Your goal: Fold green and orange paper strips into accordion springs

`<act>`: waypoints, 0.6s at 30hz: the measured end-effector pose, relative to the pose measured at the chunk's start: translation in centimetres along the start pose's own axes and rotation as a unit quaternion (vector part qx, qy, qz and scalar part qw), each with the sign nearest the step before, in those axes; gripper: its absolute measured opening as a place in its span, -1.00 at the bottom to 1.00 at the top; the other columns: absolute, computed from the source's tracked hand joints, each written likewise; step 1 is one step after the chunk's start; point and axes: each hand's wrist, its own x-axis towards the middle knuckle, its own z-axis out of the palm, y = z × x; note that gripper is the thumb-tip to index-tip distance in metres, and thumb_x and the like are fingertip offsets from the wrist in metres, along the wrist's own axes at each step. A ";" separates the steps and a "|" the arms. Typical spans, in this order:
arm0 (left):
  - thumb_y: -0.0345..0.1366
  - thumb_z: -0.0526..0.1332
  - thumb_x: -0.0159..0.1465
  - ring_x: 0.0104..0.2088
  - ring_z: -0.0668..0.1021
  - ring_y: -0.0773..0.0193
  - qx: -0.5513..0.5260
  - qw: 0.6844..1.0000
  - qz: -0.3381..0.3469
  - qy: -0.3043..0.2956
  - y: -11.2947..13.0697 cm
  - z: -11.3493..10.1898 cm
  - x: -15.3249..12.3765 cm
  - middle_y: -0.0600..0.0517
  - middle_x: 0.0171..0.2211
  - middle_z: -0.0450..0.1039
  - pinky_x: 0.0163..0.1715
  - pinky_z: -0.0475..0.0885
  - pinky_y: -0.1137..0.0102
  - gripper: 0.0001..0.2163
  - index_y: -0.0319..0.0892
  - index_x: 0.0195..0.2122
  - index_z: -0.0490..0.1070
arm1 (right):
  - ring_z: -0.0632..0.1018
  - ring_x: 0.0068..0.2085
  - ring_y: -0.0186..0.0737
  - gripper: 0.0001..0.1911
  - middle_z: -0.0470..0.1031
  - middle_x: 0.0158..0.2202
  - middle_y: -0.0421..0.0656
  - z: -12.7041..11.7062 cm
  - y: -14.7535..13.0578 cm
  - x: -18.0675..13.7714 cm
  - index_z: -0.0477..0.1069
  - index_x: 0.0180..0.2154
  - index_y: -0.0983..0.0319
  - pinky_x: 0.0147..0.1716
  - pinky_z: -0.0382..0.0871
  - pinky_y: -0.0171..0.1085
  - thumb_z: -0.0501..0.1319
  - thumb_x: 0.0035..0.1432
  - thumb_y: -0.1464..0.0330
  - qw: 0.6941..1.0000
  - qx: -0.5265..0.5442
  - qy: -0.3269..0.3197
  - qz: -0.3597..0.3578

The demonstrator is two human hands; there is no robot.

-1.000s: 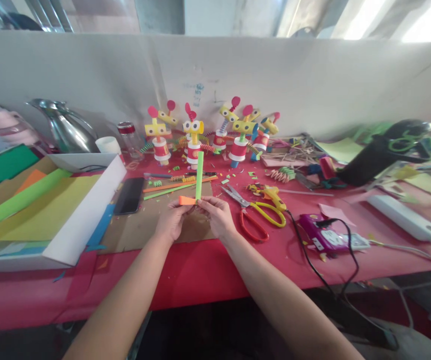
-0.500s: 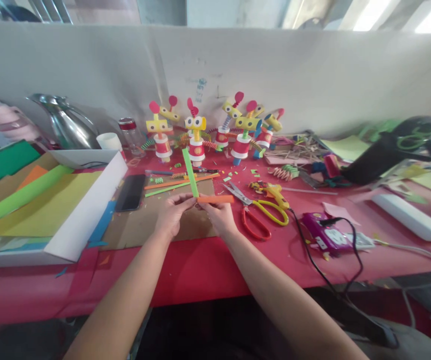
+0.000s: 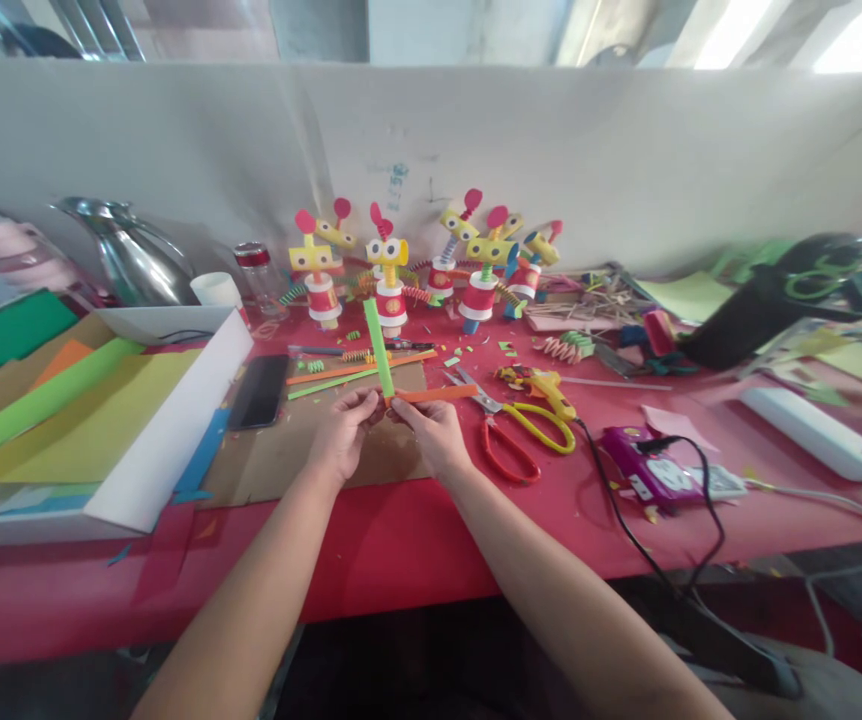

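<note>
My left hand (image 3: 341, 437) and my right hand (image 3: 431, 430) meet over a brown cardboard sheet (image 3: 281, 450) on the red table (image 3: 401, 540). Both pinch the crossed ends of two paper strips. The green strip (image 3: 379, 347) stands up and leans slightly left from my left fingers. The orange strip (image 3: 435, 394) lies flat and points right from my right fingers. Several more strips (image 3: 341, 374) lie just behind my hands.
Red and yellow scissors (image 3: 510, 430) and a yellow glue gun (image 3: 543, 385) lie right of my hands. A black phone (image 3: 260, 391) and a white box of coloured paper (image 3: 101, 420) are left. Paper-cup figures (image 3: 393, 270) line the back wall. A purple power strip (image 3: 652, 470) with black cable sits right.
The orange strip, pointing left a second ago, has been folded over to point right. The green strip tipped from upright to leaning left. Both hands stayed in place.
</note>
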 end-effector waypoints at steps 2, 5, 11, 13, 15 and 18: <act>-0.33 0.43 -0.06 -0.41 0.51 0.40 0.028 1.000 -0.007 -0.012 0.1 -0.1 -0.1 0.04 -0.41 0.55 -0.32 0.33 0.47 -0.78 -0.21 -0.35 0.56 | 0.51 -0.46 -0.30 -0.78 0.57 -0.49 -0.19 0.1 -0.2 0.0 0.57 -0.38 0.25 -0.36 0.38 -0.30 0.35 -0.11 0.26 1.000 0.009 -0.002 0.005; -0.32 0.44 -0.10 -0.45 0.49 0.39 0.078 0.997 -0.008 -0.012 0.1 0.0 -0.2 0.03 -0.47 0.54 -0.36 0.30 0.47 -0.78 -0.23 -0.40 0.56 | 0.52 -0.44 -0.28 -0.75 0.57 -0.47 -0.17 0.2 -0.3 0.0 0.55 -0.36 0.25 -0.36 0.41 -0.29 0.37 -0.15 0.27 1.000 0.004 0.003 0.004; -0.29 0.43 -0.09 -0.47 0.48 0.38 0.087 0.996 -0.018 -0.029 -0.1 0.0 -0.1 0.04 -0.52 0.52 -0.36 0.30 0.44 -0.83 -0.21 -0.46 0.56 | 0.53 -0.43 -0.23 -0.79 0.57 -0.47 -0.14 -0.2 -0.3 -0.2 0.54 -0.40 0.26 -0.37 0.41 -0.26 0.35 -0.12 0.28 0.998 -0.061 0.015 -0.031; -0.30 0.44 -0.10 -0.50 0.46 0.39 0.078 0.996 -0.019 -0.035 -0.2 -0.3 0.1 0.06 -0.55 0.50 -0.39 0.30 0.46 -0.84 -0.22 -0.50 0.55 | 0.53 -0.45 -0.23 -0.82 0.56 -0.49 -0.15 -0.2 -0.4 -0.3 0.53 -0.43 0.26 -0.38 0.40 -0.26 0.34 -0.11 0.28 0.997 -0.066 0.007 -0.037; -0.32 0.44 -0.10 -0.51 0.46 0.40 0.060 0.997 -0.026 -0.034 -0.1 -0.6 0.2 0.07 -0.57 0.49 -0.42 0.29 0.47 -0.85 -0.22 -0.53 0.53 | 0.51 -0.46 -0.26 -0.84 0.53 -0.51 -0.18 -0.2 -0.5 -0.3 0.52 -0.44 0.24 -0.38 0.39 -0.26 0.33 -0.09 0.28 0.998 -0.054 -0.018 -0.037; -0.38 0.44 -0.09 -0.50 0.47 0.41 -0.004 0.999 -0.038 -0.016 0.2 -0.8 0.3 0.08 -0.56 0.49 -0.42 0.32 0.49 -0.87 -0.22 -0.56 0.49 | 0.51 -0.44 -0.31 -0.82 0.52 -0.42 -0.21 0.0 -0.5 -0.4 0.48 -0.36 0.21 -0.35 0.39 -0.28 0.33 -0.07 0.30 0.997 -0.018 -0.054 -0.054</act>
